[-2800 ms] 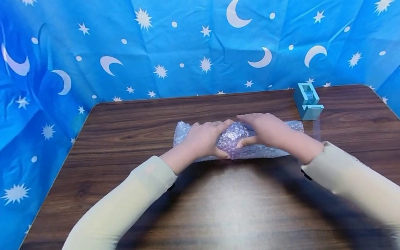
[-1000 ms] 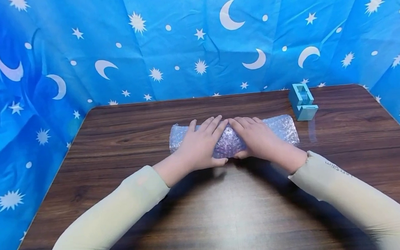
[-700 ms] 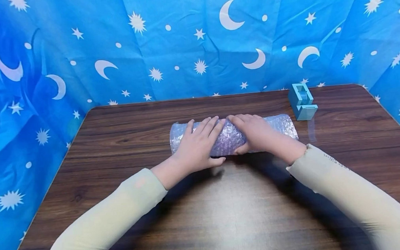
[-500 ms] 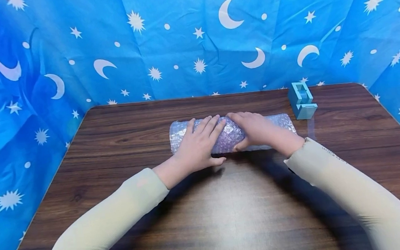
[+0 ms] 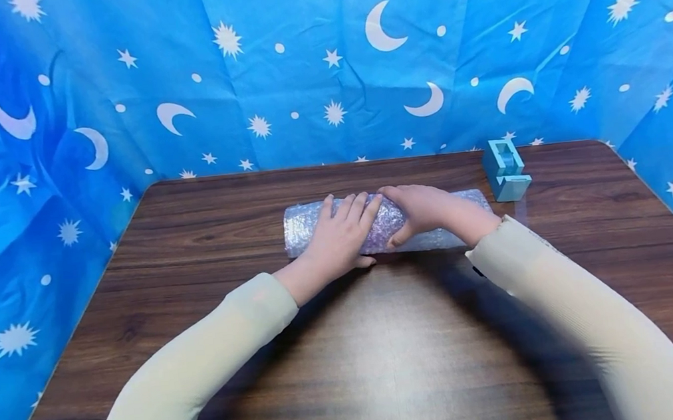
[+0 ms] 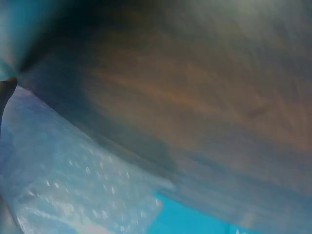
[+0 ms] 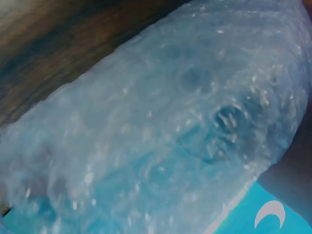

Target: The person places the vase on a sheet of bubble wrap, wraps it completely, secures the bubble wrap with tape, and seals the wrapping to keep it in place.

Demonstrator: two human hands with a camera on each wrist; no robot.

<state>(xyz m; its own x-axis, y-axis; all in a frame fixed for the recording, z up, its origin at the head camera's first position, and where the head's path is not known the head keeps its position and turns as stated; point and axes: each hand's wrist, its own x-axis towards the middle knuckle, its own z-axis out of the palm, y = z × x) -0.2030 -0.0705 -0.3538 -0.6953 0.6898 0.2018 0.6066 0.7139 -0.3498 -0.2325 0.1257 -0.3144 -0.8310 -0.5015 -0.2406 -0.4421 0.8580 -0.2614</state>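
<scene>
A roll of clear bubble wrap [image 5: 301, 230] lies crosswise on the table, bulging and faintly purple in the middle. What is inside cannot be made out. My left hand [image 5: 339, 236] rests over its left half, fingers straight across the top and thumb low at the near side. On the other half, my right hand [image 5: 426, 209] grips the roll, thumb in front and fingers bent over the far side. Bubble wrap [image 6: 87, 190] also fills the lower left of the left wrist view. In the right wrist view the wrap [image 7: 146, 122] shows close up.
A light blue tape dispenser [image 5: 512, 188] stands at the back right, beyond the roll's right end. A clear strip of tape [image 5: 520, 212] hangs at its near side. The brown wooden table [image 5: 384, 346] is backed by a blue cloth [image 5: 311, 52] with moons and stars.
The loose bubble wrap has become a tighter roll and shifted slightly away from me. My left fingers went from cupping to lying flat on it; the right hand has moved slightly farther back.
</scene>
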